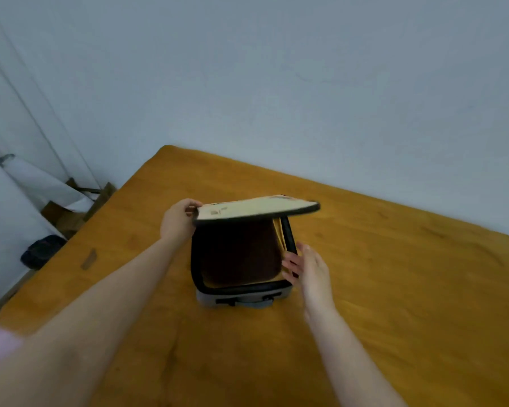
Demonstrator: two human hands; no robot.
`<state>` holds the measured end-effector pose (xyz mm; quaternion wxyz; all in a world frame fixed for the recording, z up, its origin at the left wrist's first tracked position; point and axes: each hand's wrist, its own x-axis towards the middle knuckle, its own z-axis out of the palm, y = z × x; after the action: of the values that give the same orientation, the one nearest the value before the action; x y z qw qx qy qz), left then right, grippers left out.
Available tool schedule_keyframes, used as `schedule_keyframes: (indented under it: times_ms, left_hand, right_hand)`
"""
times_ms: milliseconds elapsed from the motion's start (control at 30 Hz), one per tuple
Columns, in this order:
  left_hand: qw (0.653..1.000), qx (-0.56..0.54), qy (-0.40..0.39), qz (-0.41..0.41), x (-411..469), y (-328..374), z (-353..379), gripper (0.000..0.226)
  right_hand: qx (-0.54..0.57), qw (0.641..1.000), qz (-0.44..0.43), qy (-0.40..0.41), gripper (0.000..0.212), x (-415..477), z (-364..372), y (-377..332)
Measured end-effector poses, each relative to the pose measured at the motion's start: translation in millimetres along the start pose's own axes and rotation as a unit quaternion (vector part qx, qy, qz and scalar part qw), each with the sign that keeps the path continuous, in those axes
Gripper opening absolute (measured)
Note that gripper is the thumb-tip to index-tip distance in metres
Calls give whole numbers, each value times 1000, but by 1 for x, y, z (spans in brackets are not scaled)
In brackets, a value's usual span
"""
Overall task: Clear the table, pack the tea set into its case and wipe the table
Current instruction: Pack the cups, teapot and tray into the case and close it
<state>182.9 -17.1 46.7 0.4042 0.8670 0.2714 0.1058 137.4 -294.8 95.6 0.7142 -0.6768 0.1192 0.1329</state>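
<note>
A grey case (241, 299) with a black zip rim and a handle on its near side stands in the middle of the wooden table (394, 274). Its lid (256, 208), pale yellow inside, is raised about level over the opening. My left hand (177, 221) pinches the lid's left corner. My right hand (304, 265) rests with straight fingers against the case's right rim. The inside of the case looks dark brown with yellow lining along the right and near sides; its contents are not discernible.
The table's far edge meets a pale wall. To the left, beyond the table's edge, lie a rolled white sheet (41, 180), brown cardboard (71, 212) and a dark object on the floor (40, 251). A small mark sits on the table at left (88, 259).
</note>
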Motion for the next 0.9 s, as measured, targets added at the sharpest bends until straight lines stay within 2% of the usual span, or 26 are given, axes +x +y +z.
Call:
schedule_keyframes:
  times_ms: [167,233,267,333,400,433,500,600,667,800,900]
  left_hand:
    - [1000,-21,-9,11,-6,-8,0,21]
    - [999,-14,-19,23,-4,-12,0,24]
    - [1000,-5,-19,24,-4,-13,-2,28]
    - [1000,2,-8,13,0,-15,-4,38]
    - [1000,-6,5,8,6,-15,-6,43]
    - [1000,-10,5,13,9,-13,-6,42]
    - [1000,-9,-20,22,16,-5,-4,38]
    - [991,15,-127,31,26,6,8,43]
    - [978,50,-197,43,33,10,12,53]
    - [968,87,-228,62,46,11,10,50]
    - [966,86,-237,51,53,4,13,39]
  right_hand:
    - [78,994,59,55,29,-2,-1,-7]
    - [-5,996,22,91,31,-5,-1,-2]
    - [-76,991,-2,115,42,-5,-2,1]
    - [-195,968,-49,153,59,-6,-1,6]
    - [-278,944,-106,143,62,-6,4,9]
    - [-335,925,-135,116,60,-4,9,9]
    - [-482,857,-177,32,53,5,25,9]
    - [-620,750,-219,-71,53,26,53,14]
    - [-665,699,-243,-103,56,43,69,19]
    - [-715,634,-252,-152,60,66,81,42]
    - [-722,630,-253,-133,64,70,81,63]
